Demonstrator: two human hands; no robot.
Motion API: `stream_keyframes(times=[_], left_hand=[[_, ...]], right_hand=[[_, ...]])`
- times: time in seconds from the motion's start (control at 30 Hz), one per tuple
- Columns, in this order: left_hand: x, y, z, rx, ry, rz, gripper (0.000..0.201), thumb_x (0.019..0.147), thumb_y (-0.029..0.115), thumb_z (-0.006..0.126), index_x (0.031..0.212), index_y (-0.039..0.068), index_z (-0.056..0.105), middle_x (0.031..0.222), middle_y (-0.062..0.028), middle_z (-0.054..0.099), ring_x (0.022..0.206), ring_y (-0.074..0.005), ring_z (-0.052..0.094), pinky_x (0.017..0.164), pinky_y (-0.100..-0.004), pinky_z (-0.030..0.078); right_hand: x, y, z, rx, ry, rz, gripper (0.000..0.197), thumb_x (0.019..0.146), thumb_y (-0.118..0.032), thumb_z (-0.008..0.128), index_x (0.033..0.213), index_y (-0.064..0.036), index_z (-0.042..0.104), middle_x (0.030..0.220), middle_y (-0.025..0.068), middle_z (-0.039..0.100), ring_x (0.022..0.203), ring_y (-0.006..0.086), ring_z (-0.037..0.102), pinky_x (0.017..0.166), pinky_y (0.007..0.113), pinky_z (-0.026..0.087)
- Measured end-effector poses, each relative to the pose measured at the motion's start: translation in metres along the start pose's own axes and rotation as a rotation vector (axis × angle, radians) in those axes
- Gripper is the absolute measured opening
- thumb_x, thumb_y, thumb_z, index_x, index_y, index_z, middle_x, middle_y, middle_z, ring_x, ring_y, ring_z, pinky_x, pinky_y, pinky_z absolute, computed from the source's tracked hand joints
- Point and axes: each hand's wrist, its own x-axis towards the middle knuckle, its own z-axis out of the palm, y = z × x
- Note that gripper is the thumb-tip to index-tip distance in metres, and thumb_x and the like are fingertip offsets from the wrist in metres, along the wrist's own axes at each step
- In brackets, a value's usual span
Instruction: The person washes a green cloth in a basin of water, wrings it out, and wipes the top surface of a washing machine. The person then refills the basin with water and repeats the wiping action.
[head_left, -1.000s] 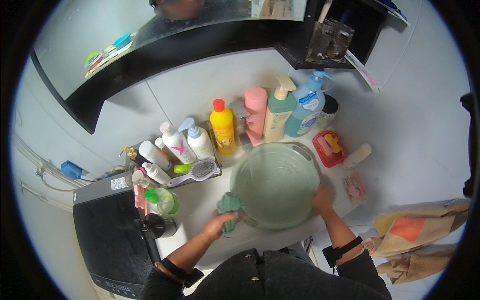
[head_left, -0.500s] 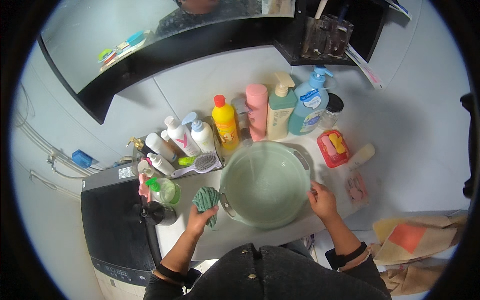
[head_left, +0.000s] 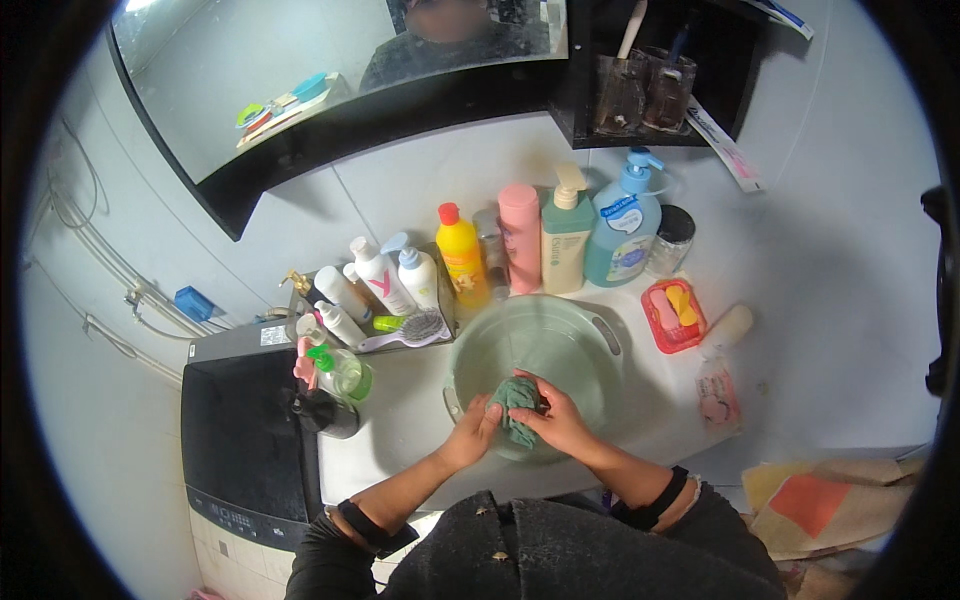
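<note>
A bunched green cloth (head_left: 514, 394) is gripped between my two hands, above the near part of a pale green basin (head_left: 580, 350). My left hand (head_left: 470, 434) closes on its left side, thumb up against the folds. From the other side my right hand (head_left: 560, 425) wraps its fingers over the cloth. The basin, which has slotted handles on its rim, appears to hold clear water. It sits on a white countertop (head_left: 390, 435).
Behind the basin stand a yellow bottle (head_left: 461, 258), a pink bottle (head_left: 519, 240) and pump bottles (head_left: 622, 235). A red soap dish (head_left: 672, 318) lies right. At left are a tray with a hairbrush (head_left: 415, 328) and a black washing machine (head_left: 245, 430). A mirror cabinet (head_left: 390, 90) overhangs.
My left hand has carried the cloth rightward from beside the basin to over it. My right hand has left the basin's right rim and now grips the cloth too. The view has shifted slightly.
</note>
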Motion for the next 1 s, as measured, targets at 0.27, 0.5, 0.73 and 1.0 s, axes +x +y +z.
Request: stream_keyframes(times=[0.27,0.5,0.73,1.0], left_hand=[[0.025,0.027,-0.027,0.236,0.247,0.004,0.023,0.091,0.018,0.047,0.11,0.006,0.051,0.084,-0.0182,0.062,0.079,-0.0324,0.063,0.066,-0.0361,0.049],[-0.002,0.041,-0.073,0.449,-0.052,0.157,0.076,0.067,-0.001,0.066,0.135,0.008,0.033,0.143,-0.024,0.017,0.131,-0.0377,0.023,0.105,-0.0426,0.024],[-0.009,-0.008,-0.065,0.071,-0.235,0.109,0.067,0.076,-0.004,0.055,0.137,0.005,0.028,0.141,-0.0123,0.029,0.129,-0.029,0.031,0.103,-0.0409,0.029],[-0.006,0.039,0.032,-0.221,-0.392,0.373,0.055,0.078,-0.007,0.054,0.13,0.001,0.038,0.13,-0.0143,0.043,0.115,-0.0255,0.048,0.093,-0.0349,0.041]], right_hand=[[0.004,-0.026,-0.027,-1.304,0.075,-0.429,0.076,0.065,-0.023,0.073,0.132,-0.0162,0.04,0.089,0.0101,0.045,0.084,0.0268,0.05,0.076,0.036,0.042],[-0.054,-0.041,-0.034,-1.29,0.344,-0.425,0.064,0.07,-0.02,0.069,0.128,-0.0148,0.044,0.123,0.013,0.041,0.112,0.0323,0.042,0.095,0.047,0.033],[-0.247,-0.018,-0.006,-0.397,1.106,0.062,0.032,0.083,-0.014,0.061,0.113,-0.0063,0.054,0.099,0.0078,0.058,0.094,0.0176,0.057,0.077,0.03,0.047],[-0.472,-0.068,-0.03,-0.692,2.318,-0.212,0.05,0.082,-0.013,0.064,0.123,-0.003,0.037,0.109,0.0114,0.051,0.1,0.0179,0.048,0.083,0.028,0.039]])
